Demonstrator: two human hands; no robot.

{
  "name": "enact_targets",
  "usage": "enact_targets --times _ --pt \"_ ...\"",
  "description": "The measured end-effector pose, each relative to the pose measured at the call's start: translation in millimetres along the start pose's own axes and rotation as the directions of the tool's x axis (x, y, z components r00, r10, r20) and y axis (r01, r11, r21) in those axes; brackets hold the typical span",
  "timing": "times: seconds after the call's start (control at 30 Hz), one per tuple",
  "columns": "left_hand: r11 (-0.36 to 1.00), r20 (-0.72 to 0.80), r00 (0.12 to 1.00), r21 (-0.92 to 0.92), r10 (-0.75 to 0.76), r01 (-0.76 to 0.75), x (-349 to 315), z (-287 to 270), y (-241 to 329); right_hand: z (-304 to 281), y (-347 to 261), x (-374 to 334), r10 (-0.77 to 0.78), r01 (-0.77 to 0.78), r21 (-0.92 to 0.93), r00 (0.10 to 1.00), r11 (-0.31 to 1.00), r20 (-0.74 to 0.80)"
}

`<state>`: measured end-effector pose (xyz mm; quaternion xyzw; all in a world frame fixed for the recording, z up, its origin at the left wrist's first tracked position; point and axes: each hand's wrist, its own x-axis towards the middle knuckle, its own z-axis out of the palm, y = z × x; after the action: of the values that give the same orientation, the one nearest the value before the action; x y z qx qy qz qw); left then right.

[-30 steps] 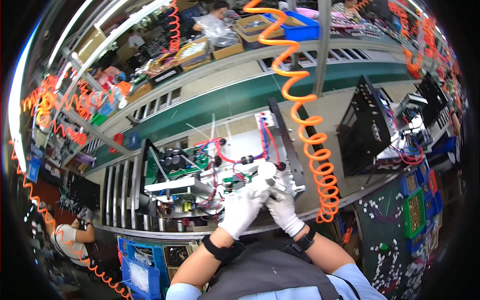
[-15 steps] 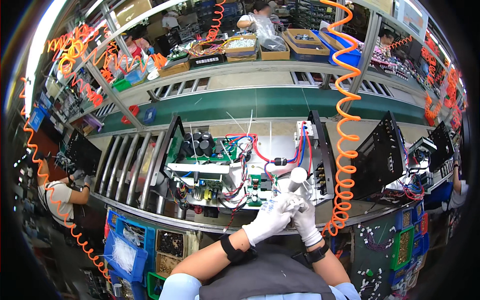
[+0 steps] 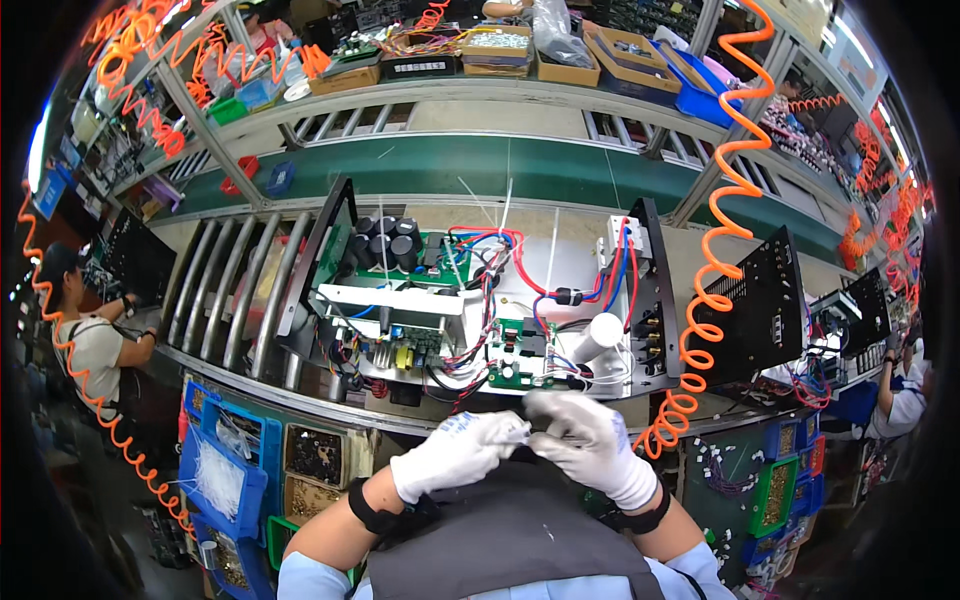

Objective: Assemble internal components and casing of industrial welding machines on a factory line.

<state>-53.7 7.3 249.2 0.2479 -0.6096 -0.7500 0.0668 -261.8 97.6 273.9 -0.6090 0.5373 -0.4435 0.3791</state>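
Both of my hands wear white gloves and are held close together in front of my apron, below the near edge of the bench. My left hand [image 3: 462, 450] is closed, its fingertips pinched on something too small to make out. Beside it, my right hand [image 3: 592, 442] has its fingers curved, with a gap between forefinger and thumb; the fingertips are slightly blurred. Beyond them lies an open electronics chassis [image 3: 516, 393] with black end panels. Inside are green circuit boards [image 3: 510, 372], black capacitors [image 3: 385, 247], a white cylinder [image 3: 604, 331] and red and blue wires [image 3: 520, 262].
An orange coiled hose [image 3: 712, 240] hangs right of the chassis. Metal rollers [image 3: 235, 290] lie to its left, a green conveyor belt [image 3: 440, 165] behind it. Blue bins [image 3: 222, 478] hold parts at lower left; another black-panelled chassis [image 3: 755, 310] stands right. Co-workers sit on both sides.
My hands have drawn back from beside the white cylinder toward my body and moved slightly apart. My view has shifted, and the chassis sits a little higher in it.
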Motion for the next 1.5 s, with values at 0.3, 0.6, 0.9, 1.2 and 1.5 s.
enact_targets --times 0.3,0.6,0.9,1.2,1.5 --pt "0.976 0.086 0.986 -0.153 -0.144 0.156 -50.1 -22.3 -23.4 39.3 -19.4 27.6 0.177 -0.220 0.192 0.960 0.956 0.217" --pt "0.949 -0.223 0.975 -0.304 0.016 -0.085 -56.5 -25.9 -23.1 50.7 -1.7 27.5 0.212 -0.240 0.279 0.969 0.930 0.127" --pt "0.991 -0.218 0.975 0.124 -0.027 0.055 -60.7 -37.5 -61.3 56.1 12.6 36.0 -0.105 0.125 -0.045 0.946 0.991 0.307" --pt "0.941 -0.250 0.925 -0.252 -0.287 0.224 -15.2 -55.0 -84.9 63.5 19.2 81.8 0.050 0.248 -0.825 0.948 0.508 0.315" --pt "0.878 -0.546 0.832 0.440 0.097 0.186 -28.7 -96.8 -70.0 104.2 24.8 97.0 0.252 0.121 -0.841 0.923 0.528 0.291"
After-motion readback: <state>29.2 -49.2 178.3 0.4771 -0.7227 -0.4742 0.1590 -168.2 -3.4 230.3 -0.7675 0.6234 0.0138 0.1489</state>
